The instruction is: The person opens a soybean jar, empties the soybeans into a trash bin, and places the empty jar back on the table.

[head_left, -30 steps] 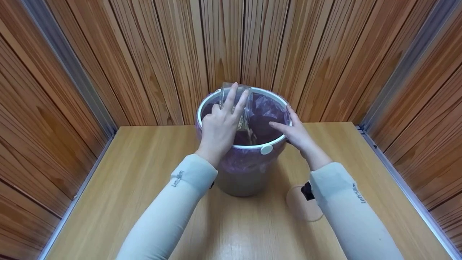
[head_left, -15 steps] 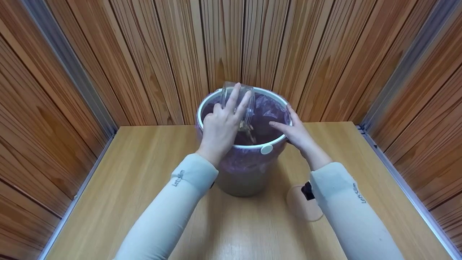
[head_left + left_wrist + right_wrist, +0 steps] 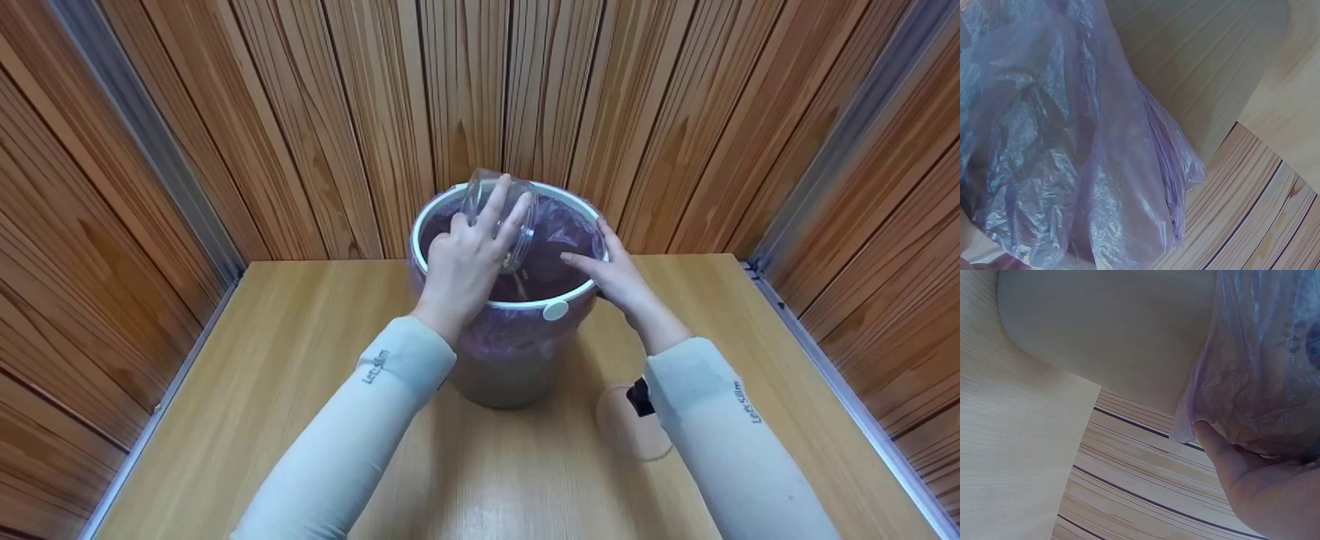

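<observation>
A grey trash bin point(image 3: 502, 382) with a white rim stands mid-table, lined with a translucent purple bag point(image 3: 502, 334) folded over its top. My left hand point(image 3: 465, 262) grips a clear jar point(image 3: 484, 182) over the bin's mouth, tipped so its opening points down inside. Small pale pieces point(image 3: 520, 283) are dropping from it, too blurred to identify. At the bin's right, my right hand point(image 3: 619, 274) holds the rim, thumb over the inside and fingers outside. The right wrist view shows that hand point(image 3: 1264, 489) against the bag. In the left wrist view, the bag point(image 3: 1044, 157) hides most of the jar.
A round, clear lid-like disc point(image 3: 622, 435) lies on the wooden table point(image 3: 315, 375), right of the bin and partly under my right sleeve. Wood-panelled walls point(image 3: 360, 112) enclose the table at the back and both sides.
The jar has shifted slightly right and tilted further in my left hand. Fewer pieces show in it now as they fall into the bin. My right hand stays put.
</observation>
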Tool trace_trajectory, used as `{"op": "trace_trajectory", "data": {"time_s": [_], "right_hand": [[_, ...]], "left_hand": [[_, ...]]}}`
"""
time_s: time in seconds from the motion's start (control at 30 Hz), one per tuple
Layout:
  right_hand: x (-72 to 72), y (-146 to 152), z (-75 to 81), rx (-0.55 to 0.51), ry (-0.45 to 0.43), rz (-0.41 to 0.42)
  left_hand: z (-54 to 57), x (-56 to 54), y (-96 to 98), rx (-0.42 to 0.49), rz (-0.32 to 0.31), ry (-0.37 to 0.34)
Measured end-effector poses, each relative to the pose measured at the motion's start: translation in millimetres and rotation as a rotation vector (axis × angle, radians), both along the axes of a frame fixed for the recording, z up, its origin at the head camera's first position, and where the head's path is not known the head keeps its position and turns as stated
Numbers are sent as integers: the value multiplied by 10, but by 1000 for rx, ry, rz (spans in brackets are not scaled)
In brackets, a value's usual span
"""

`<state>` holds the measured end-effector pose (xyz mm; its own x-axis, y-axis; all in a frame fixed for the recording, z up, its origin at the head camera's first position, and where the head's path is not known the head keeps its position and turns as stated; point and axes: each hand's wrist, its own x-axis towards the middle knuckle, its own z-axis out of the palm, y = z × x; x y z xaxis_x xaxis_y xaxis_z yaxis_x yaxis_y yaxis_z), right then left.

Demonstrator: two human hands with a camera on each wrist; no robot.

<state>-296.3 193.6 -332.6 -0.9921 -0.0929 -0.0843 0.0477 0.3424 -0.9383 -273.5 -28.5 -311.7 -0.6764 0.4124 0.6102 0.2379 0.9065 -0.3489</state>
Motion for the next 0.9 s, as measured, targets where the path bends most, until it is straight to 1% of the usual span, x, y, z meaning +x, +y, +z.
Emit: {"op": "trace_trajectory", "data": {"time_s": [0.17,0.33,0.53,0.67,0.77,0.9], "right_hand": [[20,-1,20,17,13,-2],[21,-7,22,2,7,1],[12,-16,16,-27,1,5],[13,-14,11,-17,-3,1],[15,-11,11,-15,-6,1],[14,-9,4,-29,0,5]], "left_hand": [[13,-2,3,-39,-8,-1],[29,-1,-3,-88,-29,-15],[30,2,-10,-115,-40,9],[32,-2,-7,-119,-56,20],[39,-2,-3,-138,-57,10],[53,0,4,-192,-57,-4]]}}
